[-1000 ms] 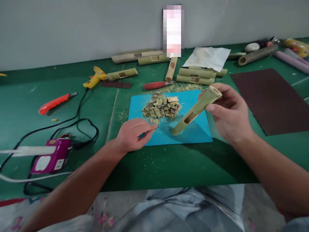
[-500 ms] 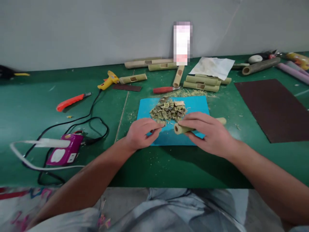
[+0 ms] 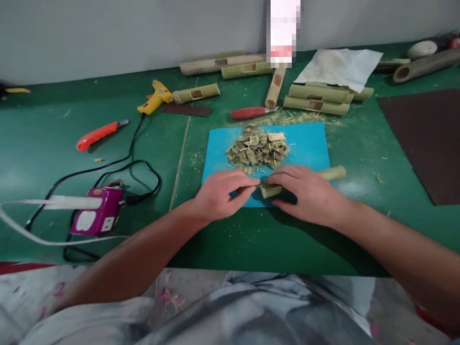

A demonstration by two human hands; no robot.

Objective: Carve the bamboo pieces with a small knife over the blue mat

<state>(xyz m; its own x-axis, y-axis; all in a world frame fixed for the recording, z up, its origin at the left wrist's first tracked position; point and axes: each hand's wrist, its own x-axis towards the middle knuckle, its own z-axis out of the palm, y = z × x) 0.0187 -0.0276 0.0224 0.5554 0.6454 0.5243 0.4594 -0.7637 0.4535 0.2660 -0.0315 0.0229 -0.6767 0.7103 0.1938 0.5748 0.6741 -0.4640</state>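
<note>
My right hand (image 3: 305,194) is closed over a green bamboo tube (image 3: 332,173), pressing it flat on the blue mat (image 3: 309,143). The tube's left end pokes out between both hands. My left hand (image 3: 223,191) pinches a small thin tool against that end; what it is stays mostly hidden by the fingers. A heap of bamboo chips (image 3: 258,148) lies on the mat just beyond my hands.
Several notched bamboo tubes (image 3: 316,98) and a red-handled knife (image 3: 249,112) lie behind the mat. A yellow glue gun (image 3: 156,96), an orange cutter (image 3: 97,135), a purple power strip (image 3: 95,216) with black cords sit left. Dark sheet (image 3: 427,139) at right, white paper (image 3: 339,67) behind.
My right hand brought the bamboo tube down from the air and laid it on the mat. My left hand closed in on the tube's left end.
</note>
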